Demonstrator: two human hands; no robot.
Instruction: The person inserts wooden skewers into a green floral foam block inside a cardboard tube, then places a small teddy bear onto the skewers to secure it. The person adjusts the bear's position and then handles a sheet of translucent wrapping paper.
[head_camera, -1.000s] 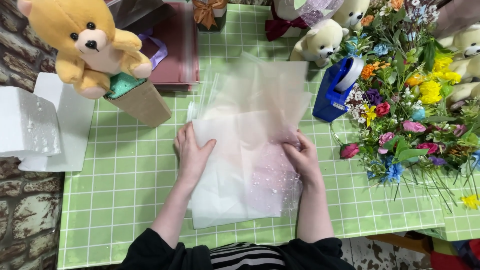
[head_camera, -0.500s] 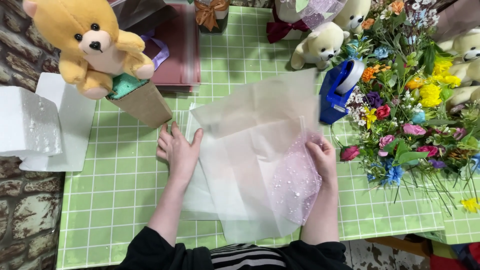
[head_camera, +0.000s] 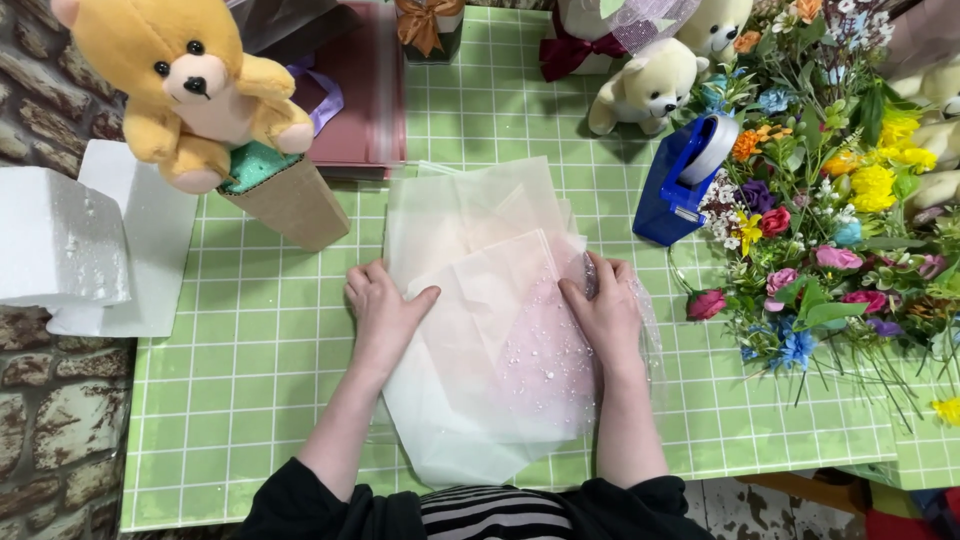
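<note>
- Landmark: stack of sheer wrapping sheets (head_camera: 490, 330), flat at centre of green gridded mat (head_camera: 240, 400); left hand (head_camera: 385, 315) and right hand (head_camera: 605, 315) lay flat on its two side edges.
- Left of the sheets: open mat; beyond it, white foam blocks (head_camera: 75, 245) closed the far edge.
- Up-left of the sheets: brown paper cone (head_camera: 285, 200) bearing an orange teddy bear (head_camera: 195, 85), just beside the sheets' corner.
- Above the sheets: dark pink folder (head_camera: 365, 95), then a narrow clear lane of mat.
- Right of the sheets: blue tape dispenser (head_camera: 685, 180) and artificial flowers (head_camera: 840, 220) blocked passage; a thin strip of mat lay between.
- Up-right: small cream bear (head_camera: 645, 85).
</note>
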